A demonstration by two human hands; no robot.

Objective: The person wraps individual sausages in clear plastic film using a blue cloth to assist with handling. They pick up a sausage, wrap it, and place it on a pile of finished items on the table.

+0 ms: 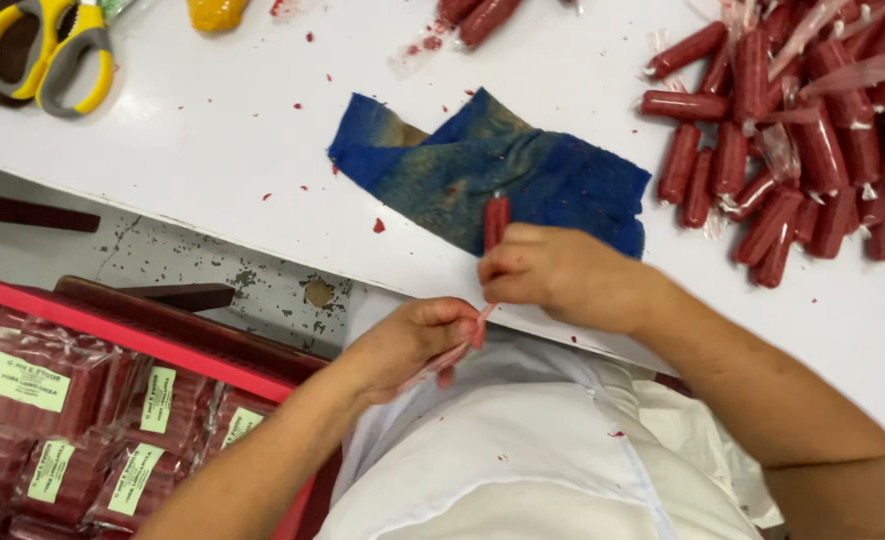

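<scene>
My right hand (553, 272) grips a short red sausage (497, 218) upright at the near edge of the white table (233, 130), just in front of a blue cloth (493, 172). My left hand (415, 340) sits lower, over my white apron, pinching a thin pink strip of casing (453, 352) that runs up to the sausage. A pile of several red sausages (803, 140) with clear casing scraps lies at the right of the table, beyond my right forearm.
Yellow-handled scissors (55, 48) lie at the table's far left, a yellow object (217, 12) beside them. More sausages (478, 15) sit at the top. A red crate (113, 335) with labelled packs of red sausages (33, 385) stands lower left.
</scene>
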